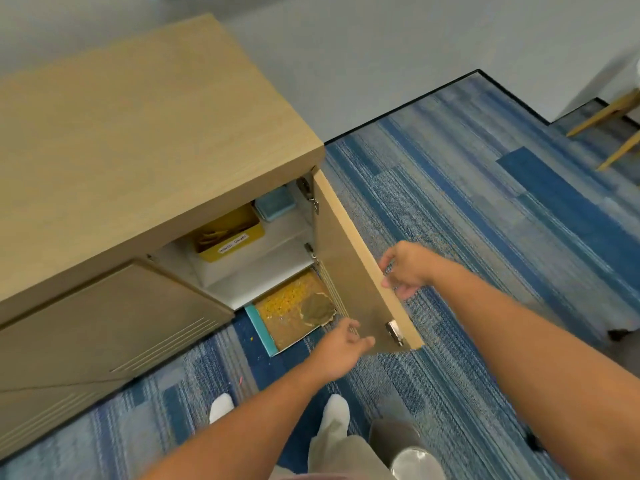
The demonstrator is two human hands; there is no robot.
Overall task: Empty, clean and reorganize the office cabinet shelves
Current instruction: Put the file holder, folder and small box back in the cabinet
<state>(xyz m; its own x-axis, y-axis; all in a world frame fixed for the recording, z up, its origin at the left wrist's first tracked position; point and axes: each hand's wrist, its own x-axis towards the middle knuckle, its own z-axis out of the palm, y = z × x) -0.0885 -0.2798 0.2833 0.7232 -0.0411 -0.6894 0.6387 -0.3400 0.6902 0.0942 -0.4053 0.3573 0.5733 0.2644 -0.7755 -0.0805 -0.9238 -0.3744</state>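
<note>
A low wooden cabinet (138, 133) stands on the left with its right door (349, 282) swung open. My right hand (405, 268) grips the top edge of that door. My left hand (343, 351) hovers with relaxed fingers by the door's lower corner, holding nothing. On the upper white shelf (249, 271) sit a yellow labelled bin (228, 237) and a light blue box (277, 202). At the bottom a flat box with a teal edge and a yellow-brown picture (291, 313) sticks out past the cabinet front.
The cabinet's left door (104, 323) is closed. Blue striped carpet (485, 237) covers the floor. My feet in white socks (332, 410) stand just in front of the cabinet. Wooden furniture legs (609, 126) show at the far right by the wall.
</note>
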